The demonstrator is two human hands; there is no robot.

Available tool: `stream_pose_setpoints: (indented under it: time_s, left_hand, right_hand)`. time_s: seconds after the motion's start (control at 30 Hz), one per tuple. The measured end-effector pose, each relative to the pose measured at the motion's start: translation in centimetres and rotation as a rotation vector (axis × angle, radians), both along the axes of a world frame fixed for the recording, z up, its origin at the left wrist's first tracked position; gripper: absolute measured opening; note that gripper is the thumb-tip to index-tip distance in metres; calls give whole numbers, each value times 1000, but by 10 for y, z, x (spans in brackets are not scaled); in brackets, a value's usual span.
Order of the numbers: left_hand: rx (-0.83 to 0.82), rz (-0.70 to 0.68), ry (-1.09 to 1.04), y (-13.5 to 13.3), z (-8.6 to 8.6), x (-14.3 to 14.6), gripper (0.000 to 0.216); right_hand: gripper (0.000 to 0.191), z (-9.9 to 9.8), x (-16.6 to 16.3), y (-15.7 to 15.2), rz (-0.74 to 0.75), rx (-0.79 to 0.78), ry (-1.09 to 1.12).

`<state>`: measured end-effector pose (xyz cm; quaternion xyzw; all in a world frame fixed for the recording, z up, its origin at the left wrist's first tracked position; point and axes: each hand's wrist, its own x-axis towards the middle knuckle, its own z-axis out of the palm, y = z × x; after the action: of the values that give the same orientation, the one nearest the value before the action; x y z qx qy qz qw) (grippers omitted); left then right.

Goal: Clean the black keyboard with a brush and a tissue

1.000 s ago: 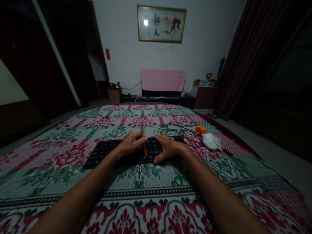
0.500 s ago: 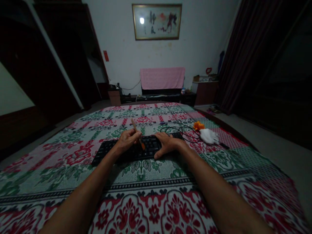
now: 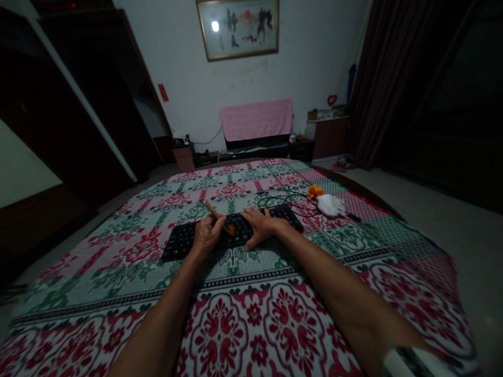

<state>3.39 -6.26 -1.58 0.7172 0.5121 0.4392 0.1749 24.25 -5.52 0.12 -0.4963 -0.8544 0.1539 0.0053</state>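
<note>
A black keyboard (image 3: 178,242) lies on the patterned bedspread in front of me. My left hand (image 3: 207,233) is closed around the wooden handle of a small brush (image 3: 211,209). Its orange-brown tip rests at the keys near the keyboard's middle. My right hand (image 3: 260,226) lies over the keyboard right of the brush, fingers spread, with the thumb at the near edge. Parts of the keys are hidden under both hands. Beyond the right hand, a black cable (image 3: 281,198) lies in loops.
Right of the keyboard lie a white cloth-like bundle (image 3: 330,205), an orange item (image 3: 315,191) and a dark-handled tool (image 3: 353,217). The flowered bedspread (image 3: 231,335) covers the bed. A pink cloth (image 3: 257,119) hangs over a screen by the far wall.
The brush has tilted lower to the left, and my left hand has turned with it. My right hand stays on the keyboard. The whole view has shifted and tilted slightly.
</note>
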Motion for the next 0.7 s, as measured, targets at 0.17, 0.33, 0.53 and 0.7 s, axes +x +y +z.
stream_pose_setpoints:
  time_s: [0.17, 0.33, 0.53, 0.7]
  left_hand:
    - [9, -15, 22, -4, 0, -1, 37]
    - [-51, -101, -42, -4, 5, -1, 36]
    - [12, -156, -56, -6, 6, 10, 34]
    - [39, -188, 51, -10, 7, 19, 29]
  right_hand:
    - [125, -5, -1, 0, 19, 14, 40]
    - [116, 4, 15, 2, 6, -13, 79]
    - [114, 4, 27, 4, -45, -16, 47]
    - [112, 3, 26, 4, -36, -5, 54]
